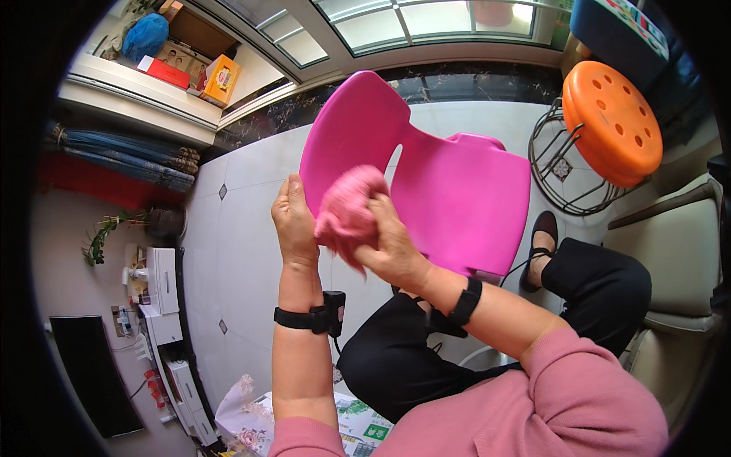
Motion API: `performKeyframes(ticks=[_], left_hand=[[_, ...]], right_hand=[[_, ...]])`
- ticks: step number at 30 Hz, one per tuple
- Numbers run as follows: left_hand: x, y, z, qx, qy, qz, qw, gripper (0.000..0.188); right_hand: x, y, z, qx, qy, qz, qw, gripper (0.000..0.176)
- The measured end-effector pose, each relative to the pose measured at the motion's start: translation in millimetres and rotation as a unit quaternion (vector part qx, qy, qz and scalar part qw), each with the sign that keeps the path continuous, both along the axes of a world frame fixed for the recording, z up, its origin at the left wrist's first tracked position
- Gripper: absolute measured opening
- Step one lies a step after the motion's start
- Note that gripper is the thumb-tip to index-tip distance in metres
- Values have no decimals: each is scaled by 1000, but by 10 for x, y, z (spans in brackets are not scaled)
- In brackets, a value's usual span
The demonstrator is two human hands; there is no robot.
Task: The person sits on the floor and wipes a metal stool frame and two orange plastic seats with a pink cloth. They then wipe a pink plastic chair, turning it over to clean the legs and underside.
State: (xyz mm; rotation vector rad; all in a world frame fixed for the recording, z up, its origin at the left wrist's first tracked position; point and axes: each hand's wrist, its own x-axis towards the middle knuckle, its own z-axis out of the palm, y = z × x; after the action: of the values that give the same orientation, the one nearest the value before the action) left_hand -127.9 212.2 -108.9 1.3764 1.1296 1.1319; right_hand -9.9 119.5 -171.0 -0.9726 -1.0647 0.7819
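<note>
A bright pink plastic chair [462, 197] stands before me, its curved backrest [357, 123] on the left and its seat on the right. My left hand [294, 214] grips the backrest's left edge, with the thumb lying along the rim and the other fingers partly hidden. Bunched in my right hand [394, 240] is a pink cloth [351, 208], held against or just over the backrest's inner face; contact cannot be made out exactly. The cloth is slightly blurred. The chair's legs are mostly out of sight beneath the seat.
Orange stools [614, 123] are stacked at the upper right on a dark metal frame. A beige padded chair [665, 257] stands at right. Folded blue curtain fabric [131, 157] lies left. Glass doors [434, 25] line the far side. Below left is a floral cloth [248, 423].
</note>
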Motion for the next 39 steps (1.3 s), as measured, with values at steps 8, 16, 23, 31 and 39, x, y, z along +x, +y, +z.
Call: performKeyframes(ticks=[8, 16, 23, 31, 39], left_hand=[[52, 23, -64, -21, -100, 7, 995, 27], [18, -3, -63, 47, 43, 32, 997, 33], [-52, 44, -179, 23, -46, 3, 999, 29], [82, -11, -61, 50, 23, 24, 998, 32], [7, 1, -106, 66, 38, 14, 997, 31]], right_hand=[[-280, 229, -318, 136, -131, -77, 979, 49], [21, -171, -986, -84, -141, -102, 981, 23], [-407, 608, 300, 66, -90, -153, 982, 40], [72, 930, -479, 24, -164, -232, 959, 48], [216, 95, -1140, -151, -279, 5, 948, 15]])
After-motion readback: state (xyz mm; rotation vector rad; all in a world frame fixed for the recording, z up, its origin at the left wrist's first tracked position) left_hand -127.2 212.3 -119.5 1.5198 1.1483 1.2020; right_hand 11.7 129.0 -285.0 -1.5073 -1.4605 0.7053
